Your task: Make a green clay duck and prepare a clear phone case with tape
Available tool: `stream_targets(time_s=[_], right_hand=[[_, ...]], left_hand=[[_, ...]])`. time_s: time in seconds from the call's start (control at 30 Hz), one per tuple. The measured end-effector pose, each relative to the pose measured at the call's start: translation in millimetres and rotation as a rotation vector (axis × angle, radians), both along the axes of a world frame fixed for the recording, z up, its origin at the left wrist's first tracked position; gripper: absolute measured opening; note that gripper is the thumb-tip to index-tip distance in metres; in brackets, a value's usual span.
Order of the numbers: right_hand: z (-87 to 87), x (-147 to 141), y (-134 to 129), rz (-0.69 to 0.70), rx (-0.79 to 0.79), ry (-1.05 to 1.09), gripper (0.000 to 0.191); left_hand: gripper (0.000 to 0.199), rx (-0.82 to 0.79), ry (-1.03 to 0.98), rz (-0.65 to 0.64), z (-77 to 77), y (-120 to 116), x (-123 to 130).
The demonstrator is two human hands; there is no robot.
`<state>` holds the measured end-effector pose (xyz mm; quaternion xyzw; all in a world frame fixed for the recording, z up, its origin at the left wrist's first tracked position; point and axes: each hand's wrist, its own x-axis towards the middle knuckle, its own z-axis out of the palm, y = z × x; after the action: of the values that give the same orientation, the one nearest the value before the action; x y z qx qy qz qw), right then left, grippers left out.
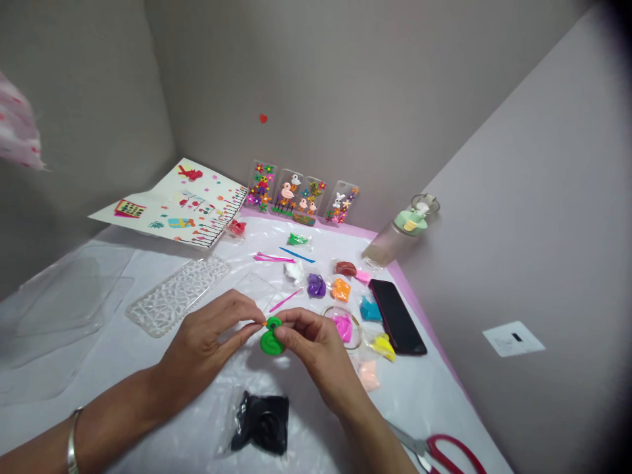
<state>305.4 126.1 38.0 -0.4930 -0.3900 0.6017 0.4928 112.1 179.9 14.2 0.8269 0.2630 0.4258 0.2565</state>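
Observation:
Between my hands is a small green clay bird figure, with a round head, a dark eye spot and a wider body. The thumb and fingers of my right hand are closed on its right side. My left hand pinches a tiny orange clay beak at the left of the head. Whether the beak is fixed to the head cannot be made out. Below the hands lies a bag of black clay. A pink modelling tool rests just beyond the figure.
Bags of coloured clay, such as purple and orange, lie beyond. A phone, a bottle and scissors are at right. Clear cases, a sketchbook and decorated phone cases are at left and back.

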Motion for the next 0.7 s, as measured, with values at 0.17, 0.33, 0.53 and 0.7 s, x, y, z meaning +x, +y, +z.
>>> stream_targets(time_s=[0.17,0.33,0.53,0.7], right_hand=[[2.0,0,0,-0.014,-0.002,0.002,0.025],[1.6,-1,0,0.002,0.034,-0.019,0.021],[-0.7,-3,-2,-0.059,0.140,-0.141,0.016],[0.1,-5,-4,-0.067,0.163,-0.208,0.012]], left_hand=[[0.013,0.012,-0.012,0.025,-1.6,0,0],[0.015,0.003,-0.008,0.006,-1.2,0,0],[0.010,-0.188,-0.011,0.042,4.3,0,2],[0.009,-0.346,0.004,0.015,9.0,0,3]])
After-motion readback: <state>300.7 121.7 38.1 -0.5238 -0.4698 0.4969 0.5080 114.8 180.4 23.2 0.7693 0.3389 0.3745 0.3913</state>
